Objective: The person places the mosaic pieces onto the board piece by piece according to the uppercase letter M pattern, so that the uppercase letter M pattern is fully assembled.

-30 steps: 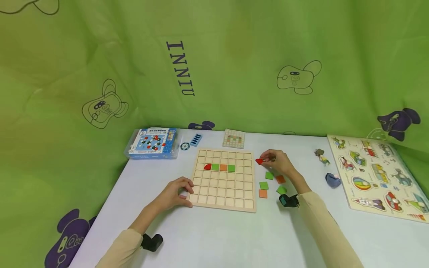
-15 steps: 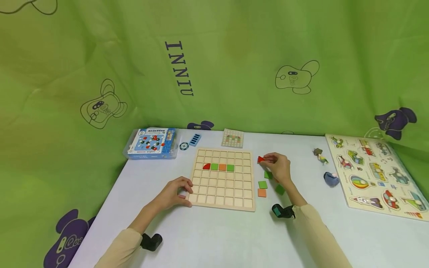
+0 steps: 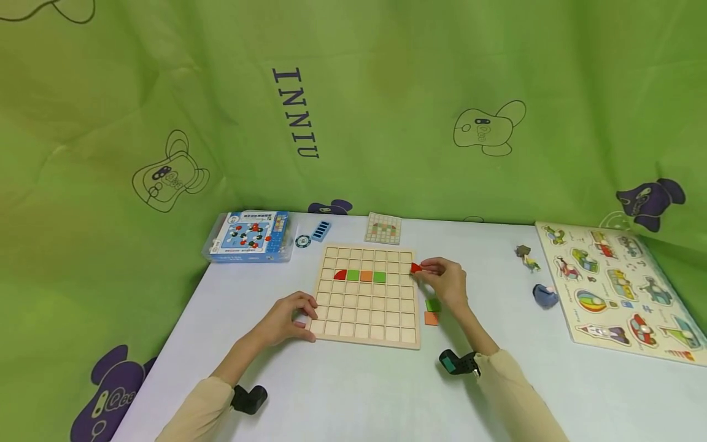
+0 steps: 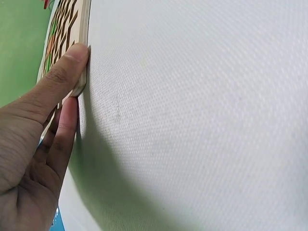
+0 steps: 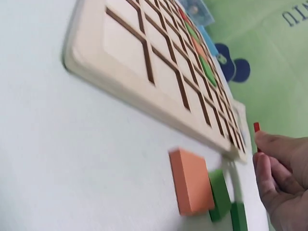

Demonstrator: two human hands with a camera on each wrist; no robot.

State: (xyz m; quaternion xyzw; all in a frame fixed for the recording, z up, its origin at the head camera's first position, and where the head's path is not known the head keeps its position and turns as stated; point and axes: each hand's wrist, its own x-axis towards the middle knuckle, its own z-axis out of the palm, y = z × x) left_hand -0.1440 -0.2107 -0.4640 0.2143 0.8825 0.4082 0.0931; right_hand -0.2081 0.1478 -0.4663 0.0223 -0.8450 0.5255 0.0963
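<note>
The wooden grid board (image 3: 366,297) lies flat on the white table (image 3: 353,393), in the centre of the head view. Its third row from the far edge holds four tiles side by side: a red quarter-round tile (image 3: 340,275), a green tile (image 3: 353,275), an orange tile (image 3: 366,276) and a second green tile (image 3: 379,277).

The right hand (image 3: 444,283) is just right of the board's right edge, level with that row. Its fingertips pinch a small red piece (image 3: 416,267), which sits above the board's right edge. In the right wrist view the red piece (image 5: 256,127) shows only as a thin sliver above the fingers (image 5: 272,166), so its shape cannot be told there.

The left hand (image 3: 287,318) rests at the board's lower left corner. In the left wrist view the thumb (image 4: 57,82) presses flat against the board's side edge and the fingers lie straight along it, gripping nothing.

On the table beside the board's right edge, below the right hand, lie a loose green square (image 3: 433,304) and a loose orange square (image 3: 431,318), close to each other. The right wrist view shows further green squares just beyond the orange one.

In the upper left of the table stands a blue boxed kit (image 3: 250,236). A small pattern card (image 3: 383,228) lies just behind the board. At the right of the frame lies a picture puzzle board (image 3: 618,288), with a blue-grey object (image 3: 545,296) and a small figure (image 3: 527,258) between it and the right hand.
</note>
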